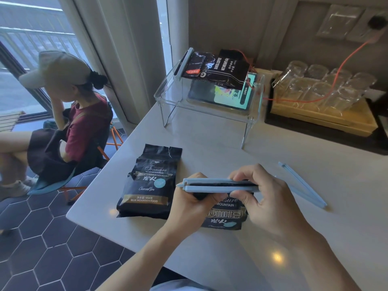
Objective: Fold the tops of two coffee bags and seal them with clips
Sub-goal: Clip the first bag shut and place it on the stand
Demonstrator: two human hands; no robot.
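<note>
Two black coffee bags lie on the white table. The left bag [150, 183] lies flat with its top unfolded and open. The nearer bag [225, 216] has its top folded, and a light blue clip [218, 185] lies across the fold. My left hand [192, 203] grips the bag and the clip's left part from below. My right hand [266, 196] pinches the clip's right end between thumb and fingers. A second light blue clip [302, 184] lies spread open on the table to the right of my right hand.
A clear acrylic riser [168, 95] at the back carries another clipped coffee bag [218, 66], with a lit tablet [233, 95] under it. A wooden tray [321, 118] of upturned glasses stands back right. A person [69, 114] sits left of the table edge.
</note>
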